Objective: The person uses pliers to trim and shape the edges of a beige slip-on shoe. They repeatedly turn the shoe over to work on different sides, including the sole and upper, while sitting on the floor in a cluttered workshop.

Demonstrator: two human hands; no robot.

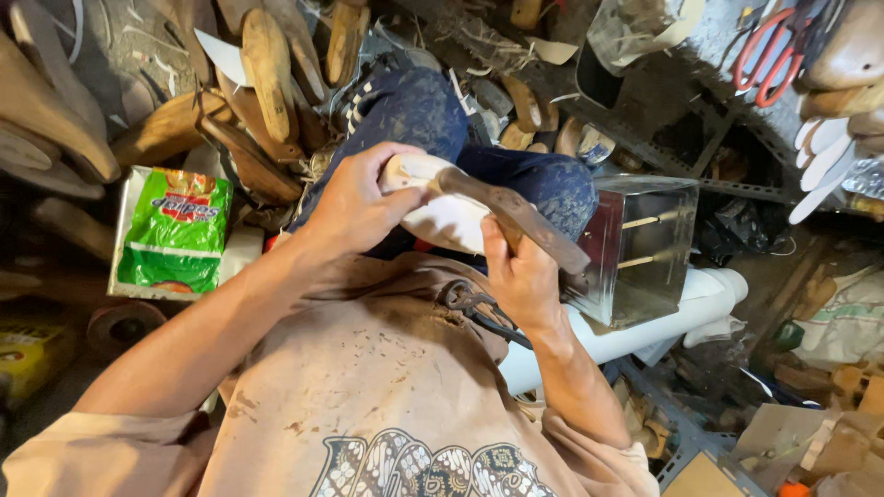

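Near the centre of the frame, the left hand [354,207] is wrapping closed around the rounded end of a pale shoe form [442,216], thumb and fingers curling over its top, while the form is resting on the person's knee in dark blue trousers [414,110]. The right hand [520,276] is closing in a fist around the lower end of a flat brown rasp [511,216], and the rasp is lying across the form's upper face, touching it. The form's long axis is running from centre left toward lower right of the frame, and the rasp is following nearly the same slant, its far tip sitting just beside the left thumb, so the left hand is the nearer one to the working end and the right hand is sitting behind at the handle. One form and one rasp are in hand. Dark pincers [474,308], one pair, are lying on the stained shirt just below the right wrist. A single shiny metal box [645,244] is standing right of centre, one green packet [175,225] is lying at left, one pair of red-handled scissors [769,51] is hanging at upper right, and many wooden lasts [267,69] are piling across the upper left, too heaped to count.
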